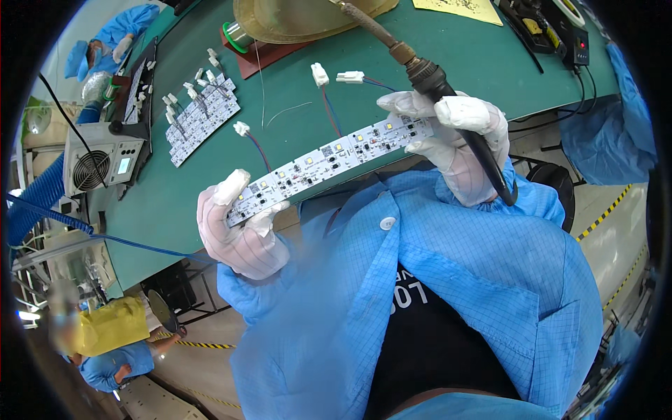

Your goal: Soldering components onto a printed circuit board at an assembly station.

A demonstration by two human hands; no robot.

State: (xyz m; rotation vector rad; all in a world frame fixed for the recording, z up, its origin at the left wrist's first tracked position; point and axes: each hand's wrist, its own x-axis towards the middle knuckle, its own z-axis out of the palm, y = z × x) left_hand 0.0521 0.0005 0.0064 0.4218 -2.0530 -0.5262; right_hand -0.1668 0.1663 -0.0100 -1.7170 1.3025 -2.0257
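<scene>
A long white LED circuit board (318,166) spans between my two gloved hands, tilted up toward the right, over the near edge of the green bench. My left hand (241,224) grips its left end between thumb and fingers. The right end sits between the thumb and fingers of my right hand (467,143). That same hand also holds a soldering iron (483,157) with a black handle, its metal shaft pointing up and away to the left. Thin red and blue wires run from the board to white plug connectors (320,74) lying on the bench.
Several similar boards with white connectors (203,119) lie to the left on the green bench (294,133). A solder spool (238,37) stands behind, near a thin loose wire. A grey fan unit (105,164) sits far left. Two people in blue are in the background at left.
</scene>
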